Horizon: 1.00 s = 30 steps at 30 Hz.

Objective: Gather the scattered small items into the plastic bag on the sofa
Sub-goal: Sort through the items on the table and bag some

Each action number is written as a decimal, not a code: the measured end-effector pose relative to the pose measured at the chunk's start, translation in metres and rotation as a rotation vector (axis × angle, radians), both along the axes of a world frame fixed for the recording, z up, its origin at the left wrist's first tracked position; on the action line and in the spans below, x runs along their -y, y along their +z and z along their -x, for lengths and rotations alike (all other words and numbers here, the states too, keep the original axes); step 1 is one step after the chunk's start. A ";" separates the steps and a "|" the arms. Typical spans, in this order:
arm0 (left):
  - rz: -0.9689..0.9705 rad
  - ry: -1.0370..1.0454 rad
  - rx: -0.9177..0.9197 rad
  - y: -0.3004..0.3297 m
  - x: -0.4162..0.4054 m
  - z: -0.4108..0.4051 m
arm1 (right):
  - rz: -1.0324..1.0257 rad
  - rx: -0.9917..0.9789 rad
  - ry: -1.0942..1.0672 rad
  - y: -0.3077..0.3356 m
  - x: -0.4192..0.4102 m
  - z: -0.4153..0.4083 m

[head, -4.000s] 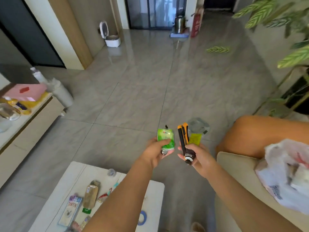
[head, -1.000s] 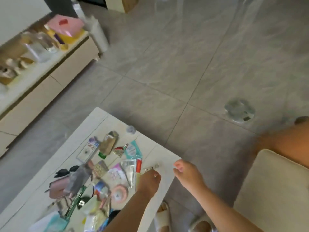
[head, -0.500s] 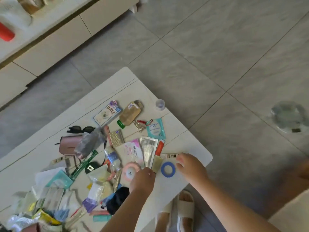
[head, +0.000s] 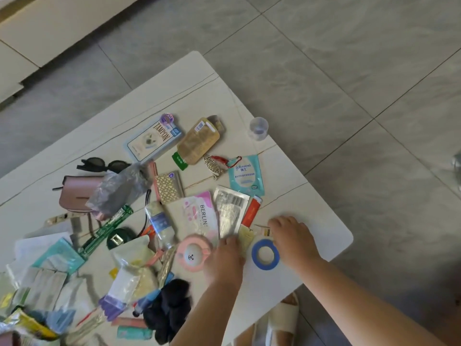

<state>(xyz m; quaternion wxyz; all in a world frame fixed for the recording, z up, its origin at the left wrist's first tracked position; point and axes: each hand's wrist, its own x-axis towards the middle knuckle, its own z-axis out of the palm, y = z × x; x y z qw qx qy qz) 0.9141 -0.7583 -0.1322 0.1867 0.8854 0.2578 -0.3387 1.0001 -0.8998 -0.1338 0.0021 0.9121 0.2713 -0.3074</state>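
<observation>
From the head camera we are looking straight down on the white table [head: 311, 196], and we take the blue tape ring [head: 265, 254] near its front corner as our marker. Our right hand [head: 293, 239] is down just right of the ring, fingers bent onto a small thin stick-like piece [head: 262, 227] lying just beyond it; whether they have pinched it we cannot tell. Our left hand [head: 224, 258] sits just left of the ring, fingertips on the lower edge of the silver sachet [head: 230, 211], beside the pink round case [head: 192, 255]; any grip is hidden under the knuckles. Farther left of the ring lies the bulk of the scatter: the pink sachet [head: 199, 218], a black scrunchie [head: 169, 310], a pink purse [head: 79, 193], sunglasses [head: 104, 166]. Beyond the ring sit a teal sachet [head: 245, 176] and a clear cup [head: 259, 128]. The bag and the sofa are out of view here. So we judge ourselves at the picking-up step, with plenty left. Next we need firm pinches on these flat, thin pieces, probably sliding them to get fingers under, then a carry over to the bag.
</observation>
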 end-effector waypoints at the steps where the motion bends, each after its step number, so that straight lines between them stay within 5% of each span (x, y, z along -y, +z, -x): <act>1: -0.011 0.003 0.011 -0.003 0.001 -0.001 | -0.017 -0.002 0.011 -0.003 0.002 -0.001; 12: 0.127 0.187 0.002 -0.006 0.007 -0.001 | -0.207 0.000 -0.137 -0.010 0.005 0.000; 19: 0.338 0.485 0.070 0.001 0.024 -0.007 | -0.010 0.028 -0.019 -0.009 0.022 -0.001; 30: 0.311 0.445 0.027 -0.018 0.046 -0.012 | -0.257 -0.157 -0.320 -0.010 0.038 -0.014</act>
